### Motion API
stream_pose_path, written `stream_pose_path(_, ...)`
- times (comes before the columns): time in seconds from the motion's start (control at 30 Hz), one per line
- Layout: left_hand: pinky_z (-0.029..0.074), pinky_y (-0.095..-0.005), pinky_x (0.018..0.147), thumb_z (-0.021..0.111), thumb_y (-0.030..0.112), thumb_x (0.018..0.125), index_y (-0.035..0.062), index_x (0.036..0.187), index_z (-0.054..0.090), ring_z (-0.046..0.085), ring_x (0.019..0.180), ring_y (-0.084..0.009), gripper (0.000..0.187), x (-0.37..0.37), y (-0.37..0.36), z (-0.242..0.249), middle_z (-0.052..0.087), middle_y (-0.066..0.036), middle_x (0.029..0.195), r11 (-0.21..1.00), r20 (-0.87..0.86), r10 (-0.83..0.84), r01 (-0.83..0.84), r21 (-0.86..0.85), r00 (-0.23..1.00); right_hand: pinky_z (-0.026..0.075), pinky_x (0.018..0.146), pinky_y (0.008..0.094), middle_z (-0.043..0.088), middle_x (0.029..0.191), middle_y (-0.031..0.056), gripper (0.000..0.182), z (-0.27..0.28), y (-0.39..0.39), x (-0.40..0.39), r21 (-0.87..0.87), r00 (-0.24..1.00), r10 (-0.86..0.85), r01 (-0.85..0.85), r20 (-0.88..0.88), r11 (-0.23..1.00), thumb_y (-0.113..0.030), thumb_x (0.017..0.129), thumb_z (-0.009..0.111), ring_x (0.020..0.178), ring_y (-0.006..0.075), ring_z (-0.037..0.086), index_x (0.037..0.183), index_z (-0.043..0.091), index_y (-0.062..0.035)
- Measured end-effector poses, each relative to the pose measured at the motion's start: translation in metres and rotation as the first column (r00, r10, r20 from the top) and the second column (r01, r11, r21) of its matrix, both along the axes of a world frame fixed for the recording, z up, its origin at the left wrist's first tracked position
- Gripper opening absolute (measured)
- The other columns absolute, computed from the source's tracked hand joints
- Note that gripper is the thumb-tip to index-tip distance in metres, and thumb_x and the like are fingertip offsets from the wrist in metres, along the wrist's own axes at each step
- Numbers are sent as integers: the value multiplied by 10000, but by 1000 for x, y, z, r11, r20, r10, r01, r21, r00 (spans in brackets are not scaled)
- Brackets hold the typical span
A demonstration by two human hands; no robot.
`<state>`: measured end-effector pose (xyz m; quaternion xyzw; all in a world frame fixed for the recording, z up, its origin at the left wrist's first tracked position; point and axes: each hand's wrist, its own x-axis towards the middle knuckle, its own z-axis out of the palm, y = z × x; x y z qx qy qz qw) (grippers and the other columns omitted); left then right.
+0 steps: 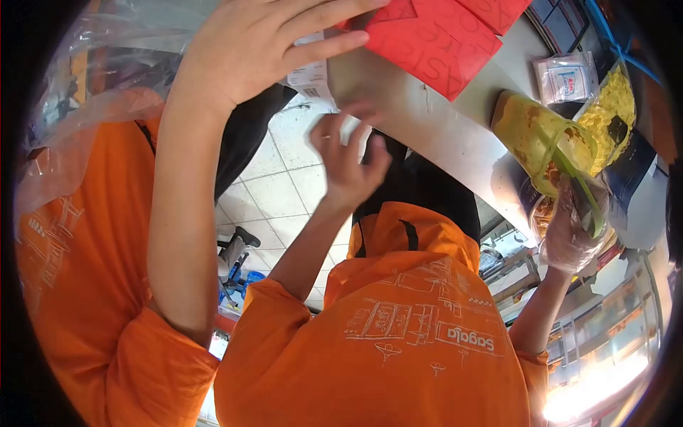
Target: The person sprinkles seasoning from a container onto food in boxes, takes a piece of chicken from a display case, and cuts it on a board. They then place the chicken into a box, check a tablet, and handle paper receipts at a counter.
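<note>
Fingers [324,44] of the left hand [245,53] clasp a white printed slip [311,77] beside a red carton [434,39], a co-worker's hand [348,160] just below

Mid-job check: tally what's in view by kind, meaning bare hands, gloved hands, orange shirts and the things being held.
Bare hands: 2
Gloved hand: 1
Orange shirts: 2
White labelled pack: 1
Yellow-stained tub: 1
Total: 7
</note>
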<state>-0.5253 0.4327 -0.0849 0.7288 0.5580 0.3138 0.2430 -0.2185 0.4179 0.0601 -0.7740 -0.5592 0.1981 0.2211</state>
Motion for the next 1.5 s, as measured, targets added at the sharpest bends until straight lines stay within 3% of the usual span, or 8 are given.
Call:
stream_pose_path(0.27,386,-458,1047,875,229,601,79,1299,502,454,1229,-363,806,141,36,31,526,-127,1319,936,479,-229,327,-132,847,517,806,286,688,993,115,204,-9,-5,18,109,998,64,-67,30,992,-108,914,686,883,175,662,1067,633,15)
stream_pose_path(0.77,392,-431,1039,906,102,537,58,1277,504,493,1218,-350,843,151,33,72,541,-123,1293,886,190,-464,451,108,866,520,609,337,695,794,119,196,29,-50,-1,138,955,-205,238,-215,961,-188,859,714,682,235,680,944,627,-34)
stream_pose_path(0.83,387,-444,1040,905,93,525,63,1274,505,480,1221,-355,850,156,26,89,541,-125,1291,875,179,-482,462,144,858,523,608,307,707,818,105,191,36,-65,8,-63,473,-377,554,-796,830,-184,894,686,729,199,696,970,622,-21)
stream_pose_path(0.97,382,-449,1040,909,59,480,56,1285,481,470,1217,-351,913,173,14,115,530,-134,1284,876,232,-481,474,90,845,587,687,332,708,950,205,240,61,-106,41,-114,88,-221,646,-971,755,-88,906,625,819,295,726,1084,573,63)
stream_pose_path(1.0,378,-442,1036,917,68,478,48,1294,473,471,1210,-346,929,180,10,122,514,-138,1294,863,182,-505,498,85,844,607,730,366,681,1012,277,267,32,-129,53,170,519,-199,578,-832,798,-56,891,613,833,350,724,1078,547,122)
stream_pose_path(1.03,378,-442,1036,917,68,478,48,1294,473,471,1210,-346,929,190,3,128,514,-138,1294,849,172,-528,517,108,831,607,730,366,681,1012,277,267,43,-137,59,191,517,-190,595,-834,780,-56,891,613,833,350,724,1078,547,122)
stream_pose_path(1.1,380,-441,1032,921,92,503,52,1309,466,465,1213,-347,926,211,-15,138,503,-136,1307,847,188,-530,528,66,827,608,744,384,673,1027,290,266,71,-156,68,-110,-108,-42,765,-993,634,-57,887,610,840,351,722,1051,550,143)
stream_pose_path(1.5,368,-437,1049,899,134,623,23,1361,425,490,1222,-324,884,375,-205,191,504,-155,1292,875,27,-482,479,74,876,602,743,351,687,925,150,169,87,-358,228,-55,-118,158,934,-980,354,-99,949,600,768,223,703,1026,617,50)
